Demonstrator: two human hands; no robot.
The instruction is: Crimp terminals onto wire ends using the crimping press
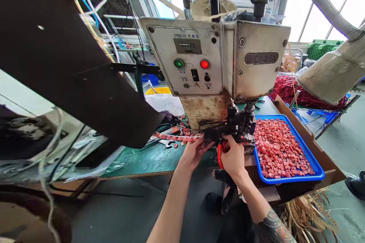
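My left hand [194,153] is closed at the end of a red-and-white strip [173,137], which runs in from the left in front of the machine. My right hand [232,156] grips scissors with red loop handles [219,156], held just below the machine's black tooling [242,119]. The blades are hidden among the fingers and the dark parts, so I cannot tell whether they touch the strip. Above both hands stands the worn beige machine [203,104] with a counter panel and green and red buttons.
A blue tray [289,179] full of small red pieces stands to the right in a cardboard box [327,159]. A wrench [167,143] and red scraps lie on the green bench [142,161]. A dark panel [71,64] hangs at left; a lamp-like hood [330,76] at right.
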